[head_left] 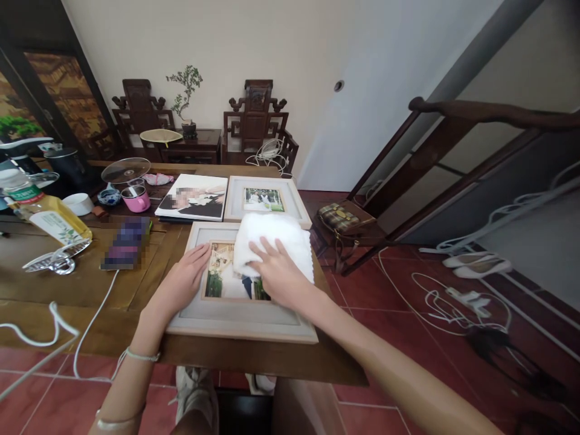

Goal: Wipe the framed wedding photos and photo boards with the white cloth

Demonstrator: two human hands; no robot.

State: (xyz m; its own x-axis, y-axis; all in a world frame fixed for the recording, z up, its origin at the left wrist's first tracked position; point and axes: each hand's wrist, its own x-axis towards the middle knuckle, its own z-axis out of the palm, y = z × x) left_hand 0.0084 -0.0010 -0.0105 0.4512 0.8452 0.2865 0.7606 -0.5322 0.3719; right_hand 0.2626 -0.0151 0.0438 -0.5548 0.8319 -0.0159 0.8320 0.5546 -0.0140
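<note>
A light wooden picture frame [244,331] lies flat near the table's front edge, with a small photo [226,284] set in its middle. My left hand [183,281] rests on the left side of this frame, fingers stretched out, holding nothing. In my right hand [283,275] is a folded white cloth [272,229], pressed onto the frame's upper right part. The cloth hides that corner and some of the photo. Just behind lies a second picture frame [294,199] with another photo. Left of that one is a photo album [194,196] or print, partly blurred.
On the table's left are a phone [125,243] with a white cable, a silver hair clip [57,258], an oil bottle [54,214] and a pink cup [136,199]. A wooden chair [421,160] holding a bag [342,220] stands right; white cables [466,302] lie on the floor.
</note>
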